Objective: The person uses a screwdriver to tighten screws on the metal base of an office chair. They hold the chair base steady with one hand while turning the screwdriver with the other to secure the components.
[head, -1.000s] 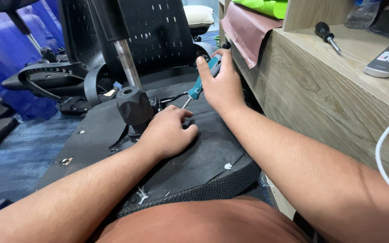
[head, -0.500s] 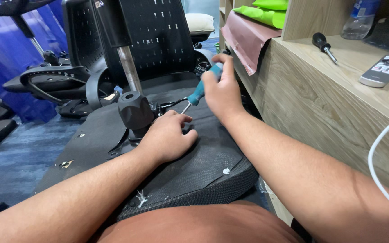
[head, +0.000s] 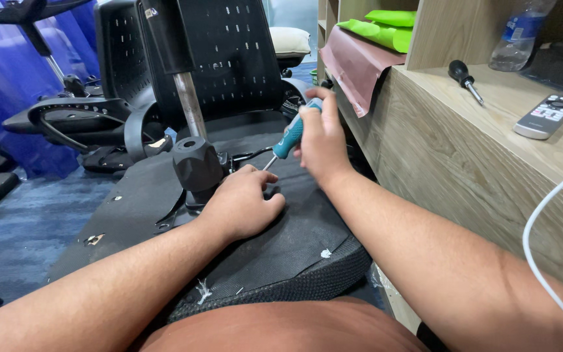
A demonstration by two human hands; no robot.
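An upturned black office chair seat (head: 281,241) lies across my lap, its underside facing up. My left hand (head: 242,202) rests fingers-down on the seat base, pressing near the black mechanism knob (head: 197,163) and metal gas cylinder (head: 189,104). My right hand (head: 320,140) grips a teal-handled screwdriver (head: 289,137), tilted, its tip pointing down at the seat base just beside my left hand's fingers. The screw under the tip is hidden.
A wooden desk (head: 464,163) stands close on the right, holding a black-handled screwdriver (head: 464,78), a grey remote (head: 545,116), a plastic bottle (head: 513,36) and a white cable (head: 542,228). A black perforated chair back (head: 229,58) and armrest parts (head: 73,117) lie beyond on blue carpet.
My right hand has lifted slightly and turned with the screwdriver. My left hand stays pressed on the seat base.
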